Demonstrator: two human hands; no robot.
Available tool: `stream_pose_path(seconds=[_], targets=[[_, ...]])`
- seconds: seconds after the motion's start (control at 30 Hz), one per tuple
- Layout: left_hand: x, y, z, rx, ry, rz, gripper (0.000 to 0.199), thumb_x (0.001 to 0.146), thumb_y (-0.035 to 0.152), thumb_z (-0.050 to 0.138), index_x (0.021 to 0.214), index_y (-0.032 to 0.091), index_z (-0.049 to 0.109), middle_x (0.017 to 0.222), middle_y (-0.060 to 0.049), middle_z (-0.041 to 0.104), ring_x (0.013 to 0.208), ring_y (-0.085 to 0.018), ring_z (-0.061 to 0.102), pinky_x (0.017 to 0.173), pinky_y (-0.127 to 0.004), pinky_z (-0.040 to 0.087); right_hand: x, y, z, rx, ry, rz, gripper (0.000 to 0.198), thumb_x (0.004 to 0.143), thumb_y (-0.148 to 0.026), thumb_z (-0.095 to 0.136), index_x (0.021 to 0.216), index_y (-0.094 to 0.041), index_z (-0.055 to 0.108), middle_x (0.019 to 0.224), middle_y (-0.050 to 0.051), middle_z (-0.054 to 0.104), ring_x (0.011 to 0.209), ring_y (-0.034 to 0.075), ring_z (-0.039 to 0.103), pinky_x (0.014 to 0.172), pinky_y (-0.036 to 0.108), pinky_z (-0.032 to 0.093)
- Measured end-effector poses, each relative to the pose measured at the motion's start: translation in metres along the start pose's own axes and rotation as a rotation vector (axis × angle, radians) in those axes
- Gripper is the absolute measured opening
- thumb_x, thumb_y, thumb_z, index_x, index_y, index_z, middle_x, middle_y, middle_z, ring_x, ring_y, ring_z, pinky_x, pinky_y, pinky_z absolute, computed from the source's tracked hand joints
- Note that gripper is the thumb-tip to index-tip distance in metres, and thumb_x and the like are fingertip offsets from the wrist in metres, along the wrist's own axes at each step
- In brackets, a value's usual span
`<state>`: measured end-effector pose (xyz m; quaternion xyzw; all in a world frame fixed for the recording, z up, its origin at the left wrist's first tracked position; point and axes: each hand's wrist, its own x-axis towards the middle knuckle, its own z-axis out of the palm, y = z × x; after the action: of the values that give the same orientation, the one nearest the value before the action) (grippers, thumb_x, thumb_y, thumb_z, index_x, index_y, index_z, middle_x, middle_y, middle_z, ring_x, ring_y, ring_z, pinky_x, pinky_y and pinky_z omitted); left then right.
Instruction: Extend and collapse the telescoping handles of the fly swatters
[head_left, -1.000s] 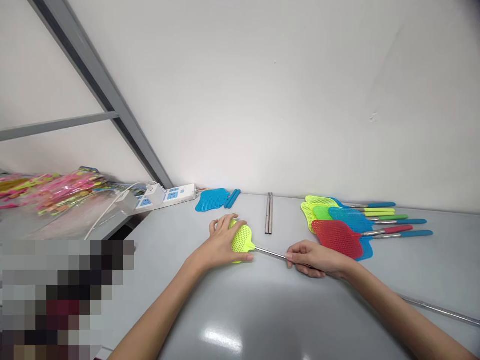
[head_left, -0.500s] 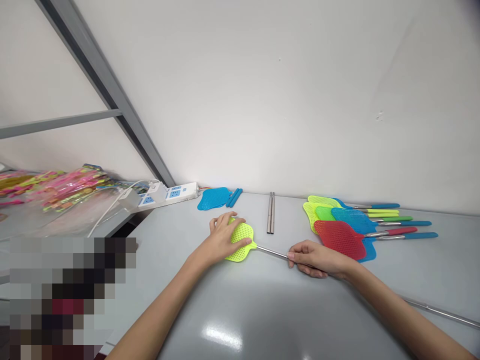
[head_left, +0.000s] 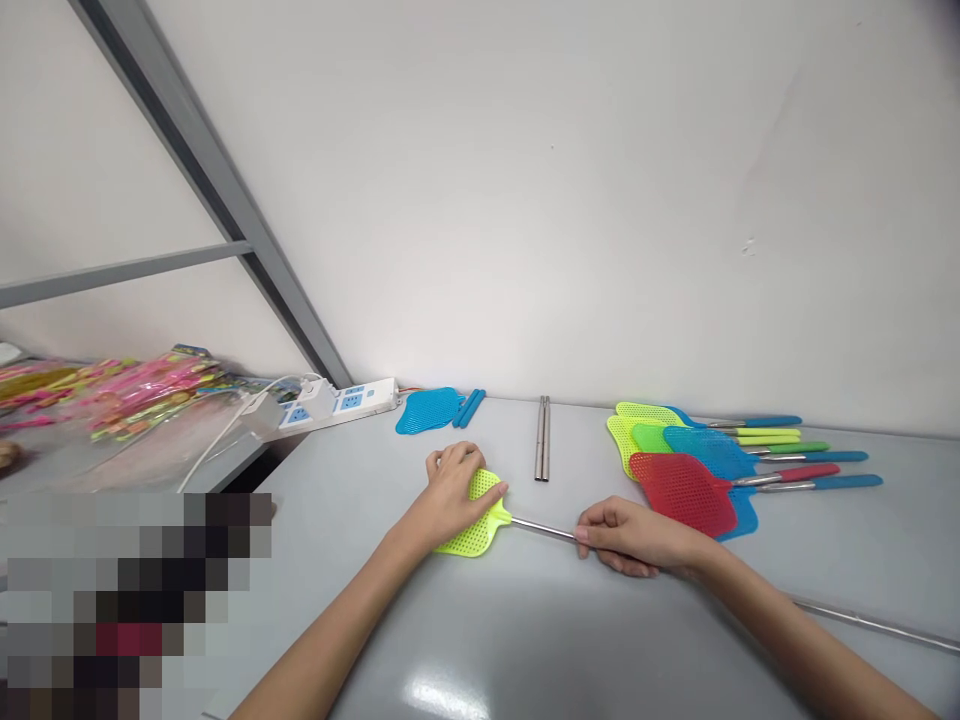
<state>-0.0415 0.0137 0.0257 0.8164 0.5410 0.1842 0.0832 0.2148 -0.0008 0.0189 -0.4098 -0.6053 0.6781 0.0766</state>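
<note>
A yellow-green fly swatter lies across the middle of the table, its perforated head (head_left: 474,532) at the left. My left hand (head_left: 459,492) is closed over that head, with the thumb along its edge near the neck. The swatter's thin metal rod (head_left: 541,527) runs right into my right hand (head_left: 626,535), whose thumb and fingers pinch it. The rod's far end is hidden by that hand. Just beyond my right hand, a red fly swatter (head_left: 679,490) tops a group of finished-looking swatters in blue, green and yellow.
Two metal tubes (head_left: 541,440) lie near the wall. Blue swatter heads (head_left: 429,411) and two blue grips (head_left: 469,408) rest beside a white power strip (head_left: 352,400). A long rod (head_left: 877,622) lies at right. Bagged colourful items (head_left: 157,385) and a pixelated patch are at left.
The whole view has shifted slightly, so things sit lower in the picture. The yellow-green swatter and both hands have come a little toward me, with both holds kept.
</note>
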Motion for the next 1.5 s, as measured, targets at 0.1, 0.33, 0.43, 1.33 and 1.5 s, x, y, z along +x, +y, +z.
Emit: stream_pose_path(seconds=[0.1, 0.33, 0.43, 1.33, 1.5], targets=[[0.001, 0.004, -0.003, -0.011, -0.012, -0.006, 0.033, 0.078, 0.049, 0.039, 0.068, 0.018, 0.045, 0.089, -0.002, 0.046, 0.088, -0.017, 0.042, 0.085, -0.036, 0.025, 0.001, 0.001, 0.0, -0.025, -0.002, 0.007, 0.032, 0.076, -0.045, 0.048, 0.075, -0.014, 0.056, 0.044, -0.007, 0.042, 0.028, 0.002, 0.028, 0.026, 0.014, 0.02], [0.002, 0.003, -0.009, -0.145, -0.177, -0.006, 0.038, 0.084, 0.041, 0.028, 0.055, 0.017, 0.037, 0.053, 0.004, 0.037, 0.052, -0.01, 0.037, 0.058, -0.025, 0.03, 0.001, 0.002, -0.001, -0.023, -0.027, -0.007, 0.031, 0.077, -0.044, 0.048, 0.075, -0.013, 0.056, 0.044, -0.007, 0.042, 0.029, 0.002, 0.029, 0.027, 0.014, 0.02], [0.002, 0.002, -0.011, -0.183, -0.192, -0.035, 0.04, 0.084, 0.042, 0.028, 0.053, 0.018, 0.035, 0.051, 0.004, 0.036, 0.049, -0.01, 0.035, 0.049, -0.024, 0.024, 0.0, 0.003, -0.001, -0.026, -0.026, -0.012, 0.032, 0.077, -0.044, 0.047, 0.075, -0.013, 0.056, 0.044, -0.007, 0.042, 0.029, 0.002, 0.028, 0.027, 0.014, 0.019], [-0.011, 0.031, 0.001, 0.211, -0.14, 0.125, 0.045, 0.089, 0.032, 0.015, 0.054, 0.018, 0.04, 0.051, 0.0, 0.052, 0.047, -0.012, 0.046, 0.054, -0.026, 0.026, -0.002, 0.002, 0.022, 0.066, -0.031, 0.072, 0.03, 0.071, -0.042, 0.055, 0.061, -0.013, 0.055, 0.036, -0.009, 0.036, 0.03, 0.002, 0.025, 0.029, 0.016, 0.015], [-0.013, 0.035, 0.002, 0.22, -0.126, 0.128, 0.047, 0.089, 0.032, 0.015, 0.055, 0.018, 0.044, 0.053, 0.0, 0.055, 0.05, -0.013, 0.049, 0.054, -0.026, 0.026, 0.002, -0.002, 0.028, 0.071, 0.022, 0.111, 0.033, 0.07, -0.048, 0.055, 0.072, -0.014, 0.058, 0.035, -0.01, 0.036, 0.026, 0.001, 0.019, 0.026, 0.017, 0.009]])
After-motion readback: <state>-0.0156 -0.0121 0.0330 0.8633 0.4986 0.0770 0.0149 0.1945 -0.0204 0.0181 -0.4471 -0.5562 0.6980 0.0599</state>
